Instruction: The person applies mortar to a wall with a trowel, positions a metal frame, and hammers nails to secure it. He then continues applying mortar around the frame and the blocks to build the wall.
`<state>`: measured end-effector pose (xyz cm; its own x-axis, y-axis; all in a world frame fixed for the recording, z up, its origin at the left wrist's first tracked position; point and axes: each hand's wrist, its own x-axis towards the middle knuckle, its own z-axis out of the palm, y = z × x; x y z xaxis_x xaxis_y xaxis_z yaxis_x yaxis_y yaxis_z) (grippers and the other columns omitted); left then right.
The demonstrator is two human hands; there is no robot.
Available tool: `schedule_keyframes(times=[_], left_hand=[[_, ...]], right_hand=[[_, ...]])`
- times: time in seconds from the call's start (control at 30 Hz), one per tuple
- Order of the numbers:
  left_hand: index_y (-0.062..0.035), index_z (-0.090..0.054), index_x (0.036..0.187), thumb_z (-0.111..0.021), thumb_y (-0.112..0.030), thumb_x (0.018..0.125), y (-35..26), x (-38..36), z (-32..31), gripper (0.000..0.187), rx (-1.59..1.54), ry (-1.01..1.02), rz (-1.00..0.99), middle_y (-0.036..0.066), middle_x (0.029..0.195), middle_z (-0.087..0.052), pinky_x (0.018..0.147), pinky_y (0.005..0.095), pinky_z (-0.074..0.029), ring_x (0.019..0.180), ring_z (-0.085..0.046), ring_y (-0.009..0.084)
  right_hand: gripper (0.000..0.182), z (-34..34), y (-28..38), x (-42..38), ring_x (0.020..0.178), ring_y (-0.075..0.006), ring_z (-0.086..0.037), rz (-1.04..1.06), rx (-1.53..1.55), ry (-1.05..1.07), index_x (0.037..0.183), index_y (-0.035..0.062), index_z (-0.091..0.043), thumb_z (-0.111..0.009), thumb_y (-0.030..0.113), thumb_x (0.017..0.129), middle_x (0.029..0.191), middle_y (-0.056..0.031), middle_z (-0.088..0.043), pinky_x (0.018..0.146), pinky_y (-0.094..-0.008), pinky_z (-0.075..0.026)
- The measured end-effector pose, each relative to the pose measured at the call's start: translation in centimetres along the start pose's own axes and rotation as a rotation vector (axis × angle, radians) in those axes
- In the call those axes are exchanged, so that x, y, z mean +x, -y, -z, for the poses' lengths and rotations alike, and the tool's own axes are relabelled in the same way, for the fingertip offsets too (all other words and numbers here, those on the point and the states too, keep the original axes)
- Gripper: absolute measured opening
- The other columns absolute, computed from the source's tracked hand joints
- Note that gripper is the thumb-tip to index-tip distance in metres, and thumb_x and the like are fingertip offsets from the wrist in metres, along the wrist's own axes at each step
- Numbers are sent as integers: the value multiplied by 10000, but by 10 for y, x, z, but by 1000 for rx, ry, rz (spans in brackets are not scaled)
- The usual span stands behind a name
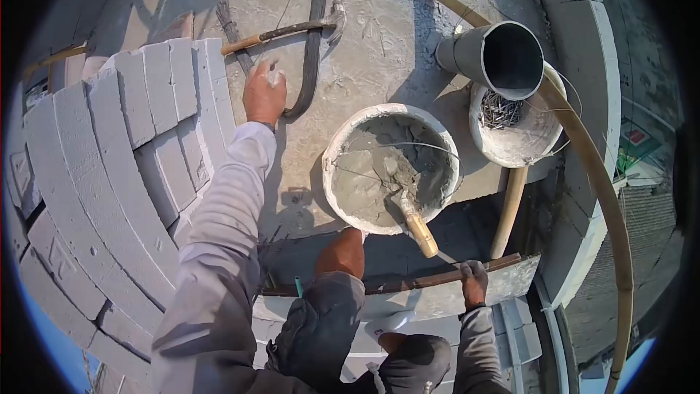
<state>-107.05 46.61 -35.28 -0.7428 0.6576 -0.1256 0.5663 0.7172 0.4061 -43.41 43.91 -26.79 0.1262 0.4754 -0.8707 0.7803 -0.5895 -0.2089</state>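
My left hand reaches over the concrete floor with its fingers apart and slightly curled, holding nothing. Just beyond its fingertips lies a claw hammer with a wooden handle, its head across a bent bundle of dark wire. Lower right, the fingers of my right hand are wrapped over the brown top edge of a pale ledge. Between the hands stands a round bucket of wet grey mortar. A trowel rests in it, its wooden handle over the rim.
Pale blocks are stacked at left. On the right, a grey pipe stands beside a bucket of nails. A long curved wooden strip runs past a low wall. A wooden handle leans below the nail bucket.
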Motion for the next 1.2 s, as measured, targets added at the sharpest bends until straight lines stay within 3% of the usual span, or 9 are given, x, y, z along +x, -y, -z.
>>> schedule_keyframes(times=[0.2, 0.43, 0.5, 0.6, 0.7, 0.83, 0.93, 1.07, 1.2], left_hand=[[-167, -546, 1287, -678, -186, 827, 31, 137, -86, 480, 595, 98, -516, 118, 1225, -597, 1036, 537, -375, 1219, -532, 312], [-57, -594, 1137, -538, -366, 959, 64, 157, -91, 361, 459, 606, -271, 259, 980, -673, 776, 514, -474, 925, -642, 449], [-16, -640, 1150, -541, -442, 956, 105, 158, -83, 479, 283, 496, -280, 263, 915, -668, 764, 490, -470, 819, -640, 429], [28, -670, 1031, -628, -438, 918, 115, 150, -43, 481, 163, 545, 257, 128, 797, -644, 630, 370, -439, 654, -548, 244], [-56, -658, 865, -688, -356, 902, 55, 80, 24, 303, -475, 391, 596, -38, 676, -493, 547, 257, -352, 583, -423, 75], [-120, -566, 817, -639, -304, 952, -57, -37, 103, 240, -875, 334, 557, -54, 681, -420, 585, 252, -372, 594, -395, 74], [-115, -551, 893, -626, -323, 968, -123, -131, 121, 233, -994, 347, 667, -40, 750, -466, 648, 270, -407, 664, -443, 81], [-32, -481, 1300, -569, -367, 1001, -215, -226, 120, 457, -1173, 470, 634, 56, 1078, -549, 893, 340, -455, 973, -552, 169], [-38, -465, 1305, -537, -390, 1016, -289, -310, 116, 461, -1349, 805, 518, 55, 1030, -546, 906, 345, -466, 971, -562, 162]], right_hand=[[274, -2, -32, -22, 949, -362, -653, 35, -426, 131, 955, 36, -675, -666, 297, 871, 960, -181, -689, 851, -433, -504], [433, 6, 49, -58, 1045, -409, -614, -94, -313, 61, 1128, 15, -621, -589, 408, 947, 1093, -230, -661, 898, -446, -483], [351, 11, 43, -84, 937, -400, -649, -67, -212, 5, 1076, 44, -627, -610, 368, 942, 938, -213, -685, 831, -434, -508], [343, 23, 68, -125, 886, -387, -659, -53, -177, -15, 1044, 11, -617, -639, 328, 916, 894, -229, -669, 792, -434, -511], [376, 33, 100, -143, 950, -402, -642, -12, -195, 1, 1045, -24, -604, -630, 328, 916, 968, -256, -655, 839, -443, -495], [423, 21, 148, -165, 1041, -448, -591, 229, 6, 43, 1044, -96, -572, -602, 307, 921, 1111, -298, -612, 892, -470, -467], [411, 8, 172, -187, 1004, -391, -603, 423, 106, 83, 1202, 38, -581, -650, 296, 889, 1055, -234, -603, 895, -427, -478], [560, -6, 165, -220, 1117, -375, -555, 496, 149, 76, 1292, 15, -509, -690, 314, 854, 1162, -226, -560, 959, -416, -446], [597, 22, 127, -239, 1174, -394, -512, 470, 208, -11, 1283, -35, -472, -694, 303, 843, 1176, -235, -548, 997, -436, -420]])
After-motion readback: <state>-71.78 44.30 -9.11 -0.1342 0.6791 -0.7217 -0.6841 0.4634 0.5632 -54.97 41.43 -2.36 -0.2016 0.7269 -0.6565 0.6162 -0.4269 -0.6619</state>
